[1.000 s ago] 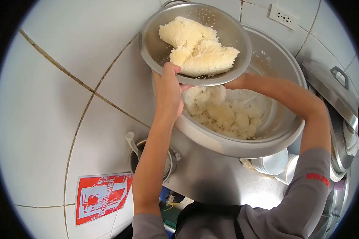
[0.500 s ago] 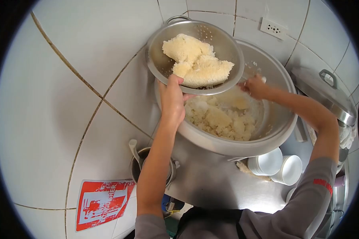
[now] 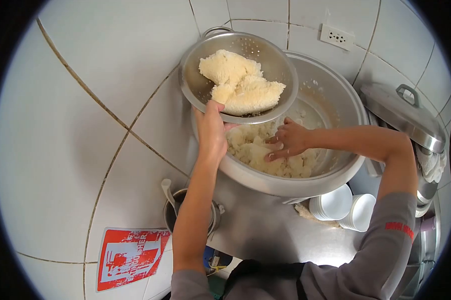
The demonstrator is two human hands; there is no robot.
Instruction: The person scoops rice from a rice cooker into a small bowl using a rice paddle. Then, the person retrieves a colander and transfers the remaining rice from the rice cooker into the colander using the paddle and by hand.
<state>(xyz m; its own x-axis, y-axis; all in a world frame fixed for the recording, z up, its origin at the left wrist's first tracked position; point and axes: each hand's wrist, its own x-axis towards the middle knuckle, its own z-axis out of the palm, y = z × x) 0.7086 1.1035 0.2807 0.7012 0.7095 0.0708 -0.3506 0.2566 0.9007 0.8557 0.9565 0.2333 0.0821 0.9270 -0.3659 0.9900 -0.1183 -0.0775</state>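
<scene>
My left hand grips the near rim of a metal colander, thumb on top and the other fingers underneath. Big clumps of cooked rice sit inside the colander, which is tilted toward me over a large round pot. Loose and clumped rice covers part of the pot's bottom. Down in the pot, my right hand reaches onto this rice with its fingers apart. Its fingertips are at the rice, and I see nothing held in them.
Stacked white bowls stand on the metal counter near the pot. A small metal pot with a white-handled utensil is at the left. A lidded metal vessel stands to the right, below a wall socket.
My right hand has moved left and down from the pot's inner wall to the rice, its fingers now spread. The colander stays in my left hand, shifted slightly left and down in view.
</scene>
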